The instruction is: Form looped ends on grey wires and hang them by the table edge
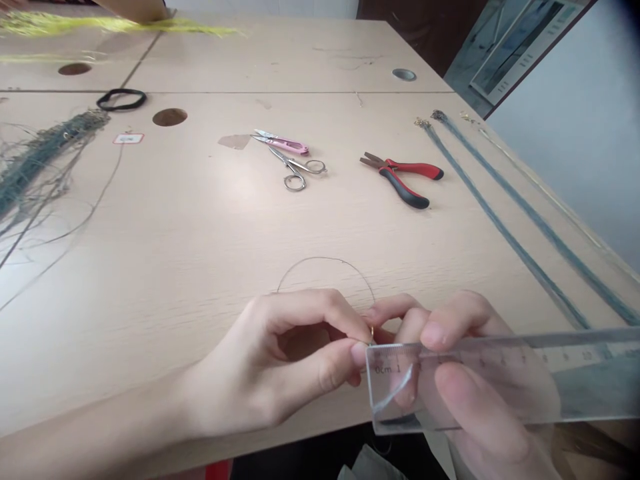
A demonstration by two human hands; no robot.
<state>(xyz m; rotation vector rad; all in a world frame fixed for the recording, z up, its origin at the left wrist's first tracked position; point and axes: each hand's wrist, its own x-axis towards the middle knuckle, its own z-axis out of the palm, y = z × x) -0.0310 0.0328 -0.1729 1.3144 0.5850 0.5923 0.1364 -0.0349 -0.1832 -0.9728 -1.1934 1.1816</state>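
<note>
Right hand: grip clasping transparent plastic ruler; left hand: pinching small gold-coloured metal piece (at ruler's zero end).

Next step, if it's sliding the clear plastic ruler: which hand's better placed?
Right, I'd say: the right hand has the clear plastic ruler between thumb and fingers, while the left hand pinches a tiny gold-coloured piece at its zero end.

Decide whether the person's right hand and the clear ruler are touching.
Touching. The head view shows the right hand gripping the clear ruler, its thumb laid across the near face.
</note>
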